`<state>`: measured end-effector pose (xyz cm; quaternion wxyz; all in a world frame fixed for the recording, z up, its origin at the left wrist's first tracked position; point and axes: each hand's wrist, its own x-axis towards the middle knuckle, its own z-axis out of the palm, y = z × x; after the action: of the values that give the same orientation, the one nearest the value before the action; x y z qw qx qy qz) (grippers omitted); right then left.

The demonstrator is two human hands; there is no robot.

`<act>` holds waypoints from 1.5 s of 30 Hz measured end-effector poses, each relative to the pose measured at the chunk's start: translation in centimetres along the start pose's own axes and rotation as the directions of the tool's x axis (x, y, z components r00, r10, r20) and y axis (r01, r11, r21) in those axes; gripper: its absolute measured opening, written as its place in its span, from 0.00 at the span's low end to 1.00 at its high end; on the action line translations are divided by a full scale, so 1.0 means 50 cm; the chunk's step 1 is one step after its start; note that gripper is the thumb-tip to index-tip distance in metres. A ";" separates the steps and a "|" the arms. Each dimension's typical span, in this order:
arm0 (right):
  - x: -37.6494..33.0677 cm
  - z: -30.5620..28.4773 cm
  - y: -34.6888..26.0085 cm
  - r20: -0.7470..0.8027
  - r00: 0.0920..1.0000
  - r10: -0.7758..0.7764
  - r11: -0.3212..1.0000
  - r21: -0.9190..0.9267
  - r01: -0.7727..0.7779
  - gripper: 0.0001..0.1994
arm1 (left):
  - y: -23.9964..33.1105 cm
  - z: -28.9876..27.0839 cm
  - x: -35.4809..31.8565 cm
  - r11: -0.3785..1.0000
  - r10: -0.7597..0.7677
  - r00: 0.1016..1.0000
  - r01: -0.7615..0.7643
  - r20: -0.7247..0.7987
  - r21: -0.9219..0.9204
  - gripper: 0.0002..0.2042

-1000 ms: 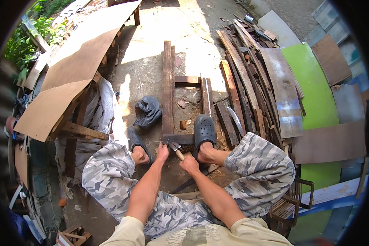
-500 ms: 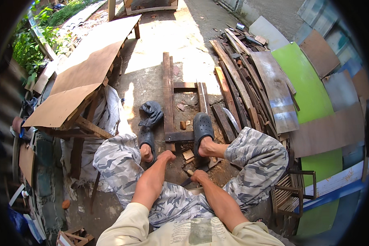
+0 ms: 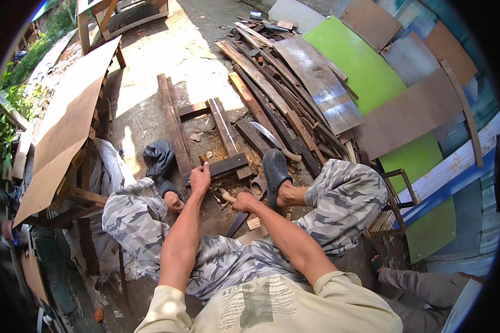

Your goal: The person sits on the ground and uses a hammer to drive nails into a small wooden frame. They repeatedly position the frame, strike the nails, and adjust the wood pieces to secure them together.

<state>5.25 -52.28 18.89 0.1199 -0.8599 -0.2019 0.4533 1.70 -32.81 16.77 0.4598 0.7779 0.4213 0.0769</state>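
Note:
My left hand (image 3: 200, 177) is closed around the left part of a short dark wooden crosspiece (image 3: 228, 166). That piece lies across the near ends of a wooden frame made of a long dark board (image 3: 175, 125), a shorter board with a pale stripe (image 3: 224, 126) and a far cross-board (image 3: 194, 110). Closer to my body, my right hand (image 3: 245, 202) grips a tool with a pale wooden handle (image 3: 228, 196) and a dark flat blade (image 3: 237, 224); its exact kind is unclear. A curved knife with a wooden handle (image 3: 290, 155) rests beyond my right clog (image 3: 275, 175).
Stacked timber (image 3: 283, 91) runs along the right, beside leaning sheets, one bright green (image 3: 347, 55). A brown-topped bench (image 3: 66, 127) stands at left. A dark cloth (image 3: 159, 157) lies by my left foot. Another person's grey-trousered leg (image 3: 428, 288) shows at lower right.
My left hand has moved forward and taken hold of the crosspiece, whose right end now lies farther forward. My right hand has shifted with the tool, its blade now pointing toward me. The view has turned right.

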 end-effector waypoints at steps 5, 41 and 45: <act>0.049 -0.114 0.106 -0.209 0.978 -0.022 0.996 0.077 0.038 0.30 | -0.005 0.065 -0.018 0.997 -0.079 0.997 0.079 0.025 -0.006 0.29; 0.194 -0.014 0.570 -0.059 0.805 0.591 0.684 0.566 -0.461 0.42 | -0.205 0.087 -0.073 0.908 -0.418 0.883 0.413 0.215 0.069 0.21; 0.227 -0.021 0.586 -0.099 0.745 0.660 0.675 0.515 -0.529 0.38 | -0.208 0.120 -0.073 0.887 -0.456 0.845 0.459 0.280 0.060 0.22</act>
<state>18.87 -73.21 -0.25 0.1885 -0.8793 0.2228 0.3764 -3.65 -37.05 6.27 0.5242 0.6559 0.5230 -0.1462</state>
